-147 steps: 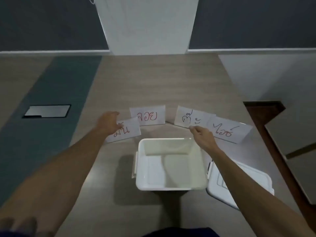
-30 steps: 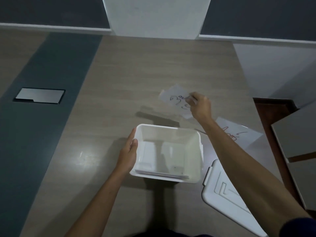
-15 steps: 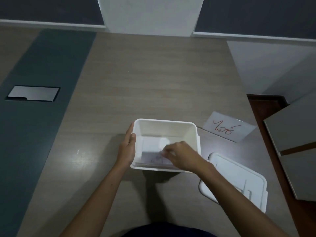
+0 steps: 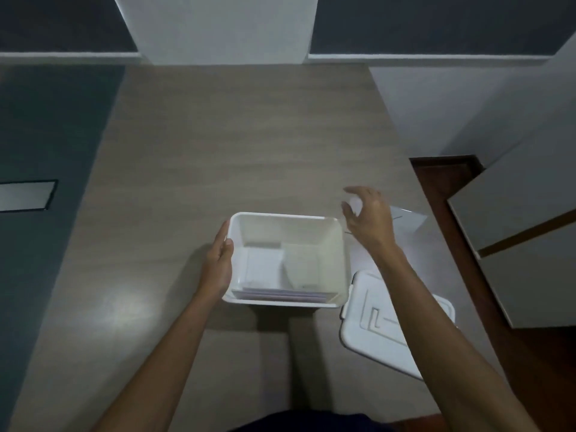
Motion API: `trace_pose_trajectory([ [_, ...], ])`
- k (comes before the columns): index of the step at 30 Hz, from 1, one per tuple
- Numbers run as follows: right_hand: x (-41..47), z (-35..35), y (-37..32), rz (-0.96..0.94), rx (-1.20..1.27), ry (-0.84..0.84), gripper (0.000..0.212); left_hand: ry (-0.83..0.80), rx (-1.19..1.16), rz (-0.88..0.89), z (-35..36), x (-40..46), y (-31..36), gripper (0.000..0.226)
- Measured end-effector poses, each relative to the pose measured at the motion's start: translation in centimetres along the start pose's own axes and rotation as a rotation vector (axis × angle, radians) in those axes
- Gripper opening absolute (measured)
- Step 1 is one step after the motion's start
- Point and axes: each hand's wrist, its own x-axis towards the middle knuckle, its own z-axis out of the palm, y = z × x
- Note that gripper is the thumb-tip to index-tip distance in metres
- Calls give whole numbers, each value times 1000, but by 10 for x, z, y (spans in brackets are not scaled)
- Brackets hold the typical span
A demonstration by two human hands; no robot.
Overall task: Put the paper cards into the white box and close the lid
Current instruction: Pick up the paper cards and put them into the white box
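The white box stands open on the wooden table, with paper cards stacked against its near wall. My left hand rests flat against the box's left side, steadying it. My right hand hovers above the box's far right corner with fingers spread and nothing in them. One paper card lies on the table beyond that hand, mostly hidden by it. The white lid lies flat to the right of the box, partly under my right forearm.
The table's right edge runs just past the loose card, with dark floor and a grey cabinet beyond. A dark strip with a metal plate runs along the table's left side.
My right hand left the card in the box, lifted out and moved right toward the last card on the table. My left hand stayed on the box.
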Motion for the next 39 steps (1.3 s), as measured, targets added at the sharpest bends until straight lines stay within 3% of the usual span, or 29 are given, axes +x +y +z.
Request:
trace_pose_trajectory([
  [2, 20, -5, 44, 138, -193, -54, 55, -8, 11, -5, 8, 7, 3, 44],
  [4, 30, -10, 78, 258, -325, -145, 62, -27, 14, 12, 15, 11, 6, 44],
  [7, 33, -15, 99, 316, -361, -229, 35, -44, -11, 42, 22, 16, 9, 44],
  [10, 26, -28, 84, 319, -229, -142, 23, -47, -14, 25, 24, 18, 8, 44],
  [14, 22, -64, 11, 91, -32, 154, 23, -53, -63, 29, 24, 19, 9, 44],
  [16, 16, -77, -31, -59, 69, 187, 23, -47, -74, 21, 25, 18, 11, 44],
  [19, 1, -67, -66, -163, 121, 8, 22, -48, -79, 5, 25, 17, 11, 43],
  [22, -25, -29, -72, -199, 13, -243, 17, -67, -62, 32, 23, 18, 9, 44],
  [25, -53, 12, -55, -141, -153, -658, 15, -52, -58, 24, 23, 17, 11, 44],
  [27, -69, 23, -46, -87, -93, -919, 25, -43, -50, 26, 24, 15, 12, 44],
  [28, -75, 23, -45, -88, -48, -969, 31, -36, -44, 25, 24, 15, 11, 44],
  [34, -86, 10, -51, 19, -3, -1017, 73, -10, 2, 32, 26, 16, 8, 45],
  [37, -90, 1, -52, -1, 50, -946, 61, 0, 148, 52, 27, 14, 10, 45],
  [39, -91, -8, -47, -23, 149, -794, 55, 24, 273, 48, 24, 16, 13, 46],
])
